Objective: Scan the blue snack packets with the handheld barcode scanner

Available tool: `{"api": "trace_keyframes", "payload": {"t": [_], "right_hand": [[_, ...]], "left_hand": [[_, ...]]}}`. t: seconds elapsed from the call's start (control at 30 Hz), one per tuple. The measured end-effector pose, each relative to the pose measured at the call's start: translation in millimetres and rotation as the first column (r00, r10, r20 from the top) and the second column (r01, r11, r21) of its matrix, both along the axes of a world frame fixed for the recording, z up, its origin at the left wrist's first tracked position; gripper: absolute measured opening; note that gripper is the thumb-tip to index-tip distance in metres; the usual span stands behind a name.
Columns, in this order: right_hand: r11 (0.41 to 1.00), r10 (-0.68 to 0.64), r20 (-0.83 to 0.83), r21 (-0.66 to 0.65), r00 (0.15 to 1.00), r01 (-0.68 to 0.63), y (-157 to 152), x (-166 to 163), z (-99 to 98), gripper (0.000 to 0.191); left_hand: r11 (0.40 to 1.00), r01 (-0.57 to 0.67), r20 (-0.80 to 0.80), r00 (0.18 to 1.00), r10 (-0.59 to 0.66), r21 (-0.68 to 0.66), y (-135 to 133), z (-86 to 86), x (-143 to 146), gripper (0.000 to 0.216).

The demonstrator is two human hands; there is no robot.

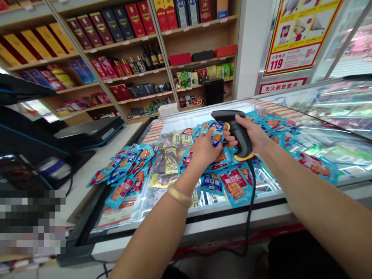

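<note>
Shiny snack packets (129, 164) and a curved plastic scanner (243, 141) on a glass counter (177, 123)

Left of the left fingers, flat, crinkly packets lie heaped; the left hand (206, 147) rests, fingers spread, on a second heap (234, 184) directly beneath them. Just right of those fingertips, the right hand (255, 135) wraps its fingers around the scanner's black handle; beyond them, more packets overlap.
</note>
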State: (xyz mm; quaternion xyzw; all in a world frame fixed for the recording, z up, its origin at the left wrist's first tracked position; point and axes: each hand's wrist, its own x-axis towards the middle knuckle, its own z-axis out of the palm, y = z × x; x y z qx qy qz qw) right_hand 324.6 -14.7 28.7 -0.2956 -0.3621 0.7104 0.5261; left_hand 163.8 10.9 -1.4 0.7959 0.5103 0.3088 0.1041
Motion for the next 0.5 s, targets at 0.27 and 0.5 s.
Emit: {"api": "trace_keyframes", "payload": {"t": [0.27,0.5], "right_hand": [[0.999,0.017,-0.022,0.034,1.000,-0.016,-1,-2,-1.6,0.031],[0.990,0.138,0.022,-0.030,0.990,-0.137,-11,-20,-5.3,0.030]], "left_hand": [[0.929,0.216,0.777,0.620,0.108,-0.302,8,10.9,-47,0.033],[0.894,0.280,0.893,0.386,0.230,-0.351,-2,3.2,-74,0.016]]}}
